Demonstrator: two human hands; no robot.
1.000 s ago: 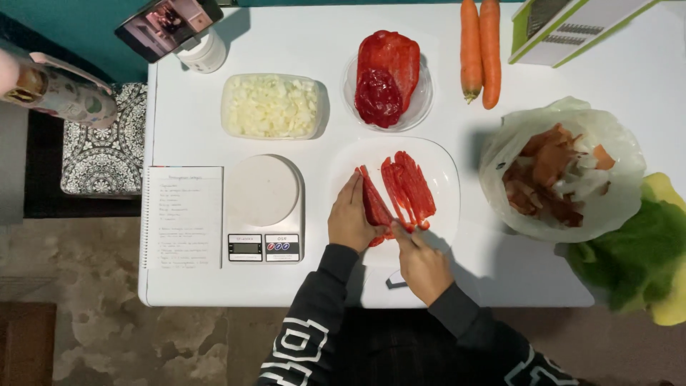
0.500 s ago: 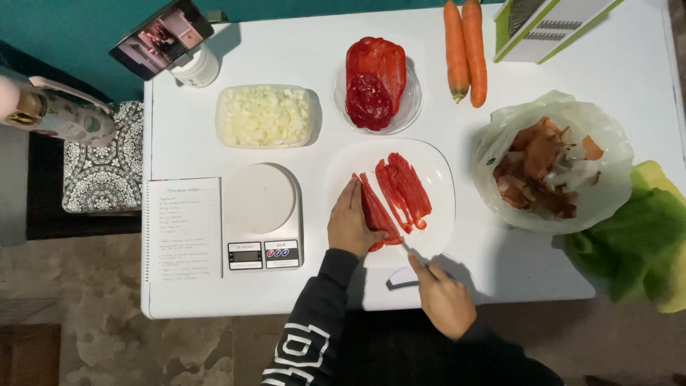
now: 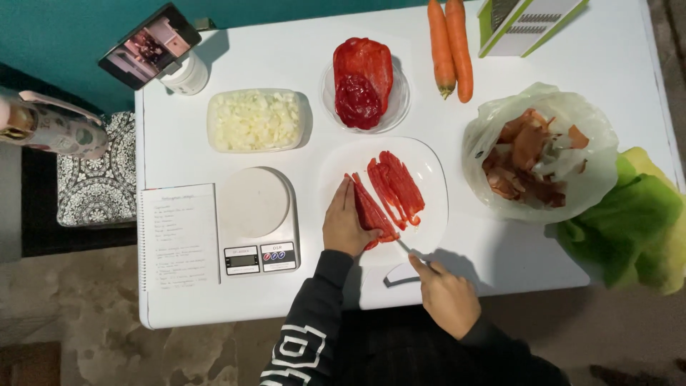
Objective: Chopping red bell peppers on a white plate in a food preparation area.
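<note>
Your left hand (image 3: 346,227) is lying flat, fingers together, pressing the red pepper piece (image 3: 373,213) on the white plate (image 3: 432,179). The piece is running lengthwise away from you, just right of those fingers. Your right hand (image 3: 447,295), nearer you, is closing around a knife (image 3: 404,248) angling toward the piece's near end.

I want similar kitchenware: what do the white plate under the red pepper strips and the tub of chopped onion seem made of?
The round white plate looks like glazed ceramic: opaque, smooth, softly shiny. The clear rectangular tub of chopped onion looks like thin plastic: translucent walls, rounded corners. Neither is certain.
</note>
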